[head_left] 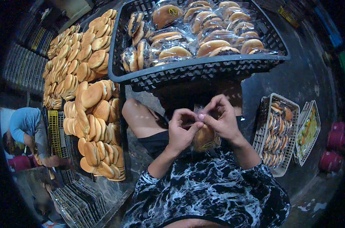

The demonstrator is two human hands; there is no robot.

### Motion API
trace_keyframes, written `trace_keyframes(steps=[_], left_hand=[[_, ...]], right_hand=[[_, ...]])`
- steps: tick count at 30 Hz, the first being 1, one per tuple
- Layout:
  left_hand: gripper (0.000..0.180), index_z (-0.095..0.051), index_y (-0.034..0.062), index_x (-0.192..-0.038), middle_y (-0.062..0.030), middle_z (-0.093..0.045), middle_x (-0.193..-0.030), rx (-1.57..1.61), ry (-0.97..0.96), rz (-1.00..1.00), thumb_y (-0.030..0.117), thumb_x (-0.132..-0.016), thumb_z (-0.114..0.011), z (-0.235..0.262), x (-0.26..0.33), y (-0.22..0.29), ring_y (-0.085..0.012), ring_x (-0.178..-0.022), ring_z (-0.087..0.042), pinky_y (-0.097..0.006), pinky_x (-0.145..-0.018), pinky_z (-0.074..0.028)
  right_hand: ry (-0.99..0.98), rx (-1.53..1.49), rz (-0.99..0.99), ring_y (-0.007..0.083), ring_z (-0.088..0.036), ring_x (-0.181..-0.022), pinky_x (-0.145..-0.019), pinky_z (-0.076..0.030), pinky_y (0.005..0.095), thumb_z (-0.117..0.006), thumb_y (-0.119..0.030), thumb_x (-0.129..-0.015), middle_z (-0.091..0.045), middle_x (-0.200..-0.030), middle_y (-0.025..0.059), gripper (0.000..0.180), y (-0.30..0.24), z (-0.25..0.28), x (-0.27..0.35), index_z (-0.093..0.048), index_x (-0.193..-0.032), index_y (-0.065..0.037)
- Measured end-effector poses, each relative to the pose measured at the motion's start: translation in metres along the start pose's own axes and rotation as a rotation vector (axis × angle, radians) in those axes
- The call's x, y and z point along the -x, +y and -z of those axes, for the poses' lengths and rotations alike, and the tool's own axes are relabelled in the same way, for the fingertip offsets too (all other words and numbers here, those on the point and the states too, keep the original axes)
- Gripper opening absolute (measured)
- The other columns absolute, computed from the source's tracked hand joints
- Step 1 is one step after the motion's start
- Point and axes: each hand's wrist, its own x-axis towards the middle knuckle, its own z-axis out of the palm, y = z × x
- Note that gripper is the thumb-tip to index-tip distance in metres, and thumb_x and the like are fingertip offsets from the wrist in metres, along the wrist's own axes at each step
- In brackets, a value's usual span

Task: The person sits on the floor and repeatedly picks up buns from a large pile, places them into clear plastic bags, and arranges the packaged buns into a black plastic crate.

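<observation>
A round brown bun in a clear plastic bag (206, 140) hangs in front of my chest, its bag bearing a small printed mark. My left hand (182, 130) pinches the open end of the bag between thumb and fingers. Right beside it, my right hand (222, 118) is closed on the same end, the two thumbs almost touching. Just beyond my hands stands a large dark plastic crate (203, 63), filled with bagged buns (214, 36), many showing a dark filling or topping.
Unwrapped buns (93, 95) lie in big piles on my left. To the right on the floor are a light crate of filled buns (277, 131) and a tray of yellow-green packets (308, 129). A co-worker in a blue shirt (25, 123) bends at far left, near stacked crates (83, 203).
</observation>
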Motion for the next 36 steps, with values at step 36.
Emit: trace_keyframes(steps=[36], left_hand=[[0.042, -0.052, -0.0001, -0.081, -0.0072, -0.05, -0.08, -0.098, 0.077, -0.171, 0.041, -0.081, -0.048, -0.059, -0.017, -0.045, -0.0149, -0.073, -0.048, -0.025, -0.067, -0.039]], right_hand=[[0.822, 0.852, -0.282, 0.0372, -0.055, -0.083, -0.07, -0.043, 0.0421, -0.047, -0.036, -0.082, -0.058, -0.089, 0.0221, 0.043, 0.206, 0.186, 0.032, -0.049, -0.103, 0.001]])
